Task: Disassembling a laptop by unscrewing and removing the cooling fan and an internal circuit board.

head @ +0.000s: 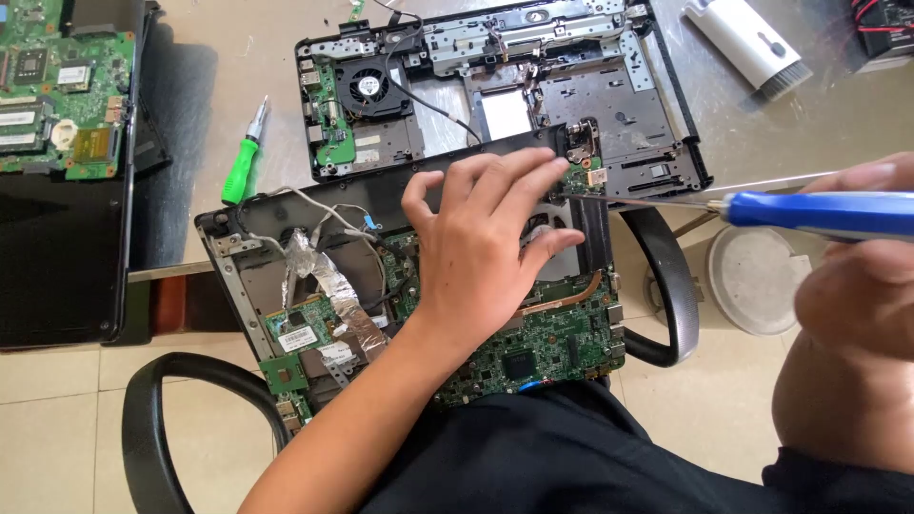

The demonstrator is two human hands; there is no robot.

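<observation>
Nearest to us, our right hand point(857, 286) is closed around the blue handle of a screwdriver point(819, 213), whose thin shaft reaches left to a point just beside the hinge corner of the opened laptop point(428, 286) on our lap. Our left hand point(481, 243) lies spread and open on that laptop's green circuit board point(552, 347), fingers by the fan, gripping nothing. Beyond it, on the bench point(209, 143), we see a second stripped laptop chassis point(495, 86), a green-handled screwdriver point(244, 157) to its left, and a white brush point(747, 43) at far right.
</observation>
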